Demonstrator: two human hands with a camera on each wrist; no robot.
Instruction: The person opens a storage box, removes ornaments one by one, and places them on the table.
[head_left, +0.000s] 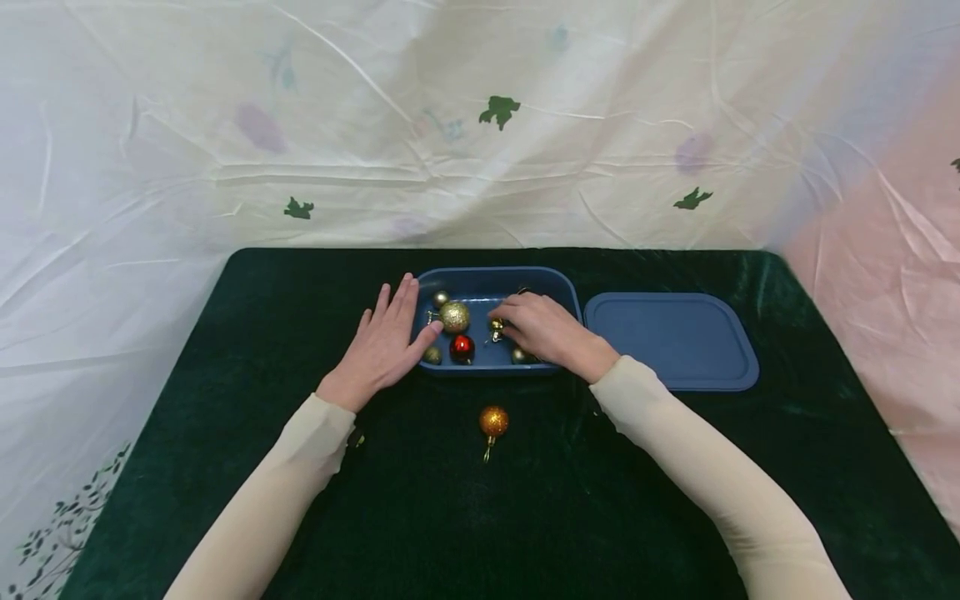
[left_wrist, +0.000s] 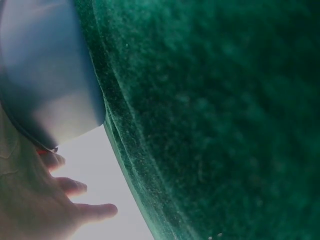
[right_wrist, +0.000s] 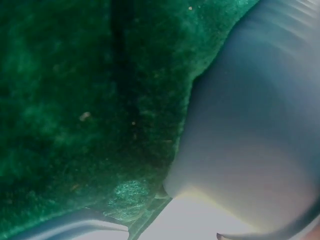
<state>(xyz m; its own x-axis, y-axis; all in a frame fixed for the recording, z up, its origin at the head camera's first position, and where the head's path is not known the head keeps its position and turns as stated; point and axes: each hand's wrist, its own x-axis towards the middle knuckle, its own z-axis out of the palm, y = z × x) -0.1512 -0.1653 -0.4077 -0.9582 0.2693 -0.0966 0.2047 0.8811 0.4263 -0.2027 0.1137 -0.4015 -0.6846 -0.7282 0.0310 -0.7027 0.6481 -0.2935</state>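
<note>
A blue rectangular container (head_left: 487,369) holds several small Christmas baubles. Among them are a glittery gold bauble (head_left: 454,317), a shiny red bauble (head_left: 462,348) and a small dull gold one (head_left: 432,355). My left hand (head_left: 382,337) rests at the container's left side, its fingers straight and its thumb reaching over the rim. Over the container's right half, my right hand (head_left: 551,329) pinches a small shiny gold bauble (head_left: 497,325) between thumb and fingers. Its palm side is hidden. In the left wrist view, spread fingers (left_wrist: 95,212) show beside the container's wall (left_wrist: 55,75).
An orange glitter bauble (head_left: 493,421) lies on the dark green tablecloth (head_left: 450,517) in front of the container. The blue lid (head_left: 675,342) lies flat just right of it. Behind the table hangs a pale patterned curtain (head_left: 450,125). A small dark object (head_left: 356,437) sits by the left cuff.
</note>
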